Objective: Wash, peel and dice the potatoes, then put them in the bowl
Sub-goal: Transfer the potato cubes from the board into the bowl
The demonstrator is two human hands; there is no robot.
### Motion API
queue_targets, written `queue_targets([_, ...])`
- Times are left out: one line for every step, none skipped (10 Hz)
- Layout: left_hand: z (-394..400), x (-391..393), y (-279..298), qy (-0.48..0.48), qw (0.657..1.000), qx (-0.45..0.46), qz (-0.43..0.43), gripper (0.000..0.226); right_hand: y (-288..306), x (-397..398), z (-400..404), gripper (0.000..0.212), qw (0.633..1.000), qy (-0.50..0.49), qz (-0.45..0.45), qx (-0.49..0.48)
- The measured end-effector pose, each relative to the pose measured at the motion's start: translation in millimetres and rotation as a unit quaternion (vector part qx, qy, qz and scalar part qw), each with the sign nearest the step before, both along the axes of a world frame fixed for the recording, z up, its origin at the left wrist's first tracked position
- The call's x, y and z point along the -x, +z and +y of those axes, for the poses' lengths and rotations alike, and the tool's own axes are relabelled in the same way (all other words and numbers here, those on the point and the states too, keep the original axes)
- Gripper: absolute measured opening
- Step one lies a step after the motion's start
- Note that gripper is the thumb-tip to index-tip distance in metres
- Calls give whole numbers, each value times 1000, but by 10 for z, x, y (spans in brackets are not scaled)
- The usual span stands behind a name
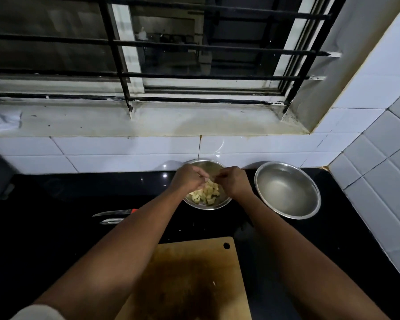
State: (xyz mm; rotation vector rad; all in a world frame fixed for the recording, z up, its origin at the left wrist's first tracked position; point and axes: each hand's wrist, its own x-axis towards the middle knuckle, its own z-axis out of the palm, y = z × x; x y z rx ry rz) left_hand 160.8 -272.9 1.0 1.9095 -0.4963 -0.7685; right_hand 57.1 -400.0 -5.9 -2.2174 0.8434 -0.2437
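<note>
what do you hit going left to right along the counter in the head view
knife → left hand → right hand → water bowl

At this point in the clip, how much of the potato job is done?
Nearly all. Done: diced potato lies in the steel bowl; the cutting board holds only a scrap, and the knife and peeler lie aside. In hand: the left hand and right hand are over that bowl, fingers curled, apparently dropping the last pieces. No whole potato is visible.
</note>
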Motion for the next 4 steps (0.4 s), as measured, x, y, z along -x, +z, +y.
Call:
queue_targets([-72,-168,-69,-7,996,-6,-85,23,-127,-85,-85,8,998,-18,-42,51])
queue_targets([-91,-242,-96,-50,991,-39,-117,26,-225,-128,-112,11,999,-14,-33,40])
queue_targets([-110,-263,-199,-87,981,-101,-138,30,-297,-140,-138,16,999,36,11,31])
queue_targets([-110,-288,-284,-60,984,-98,-135,26,-300,-137,-145,24,996,85,25,22])
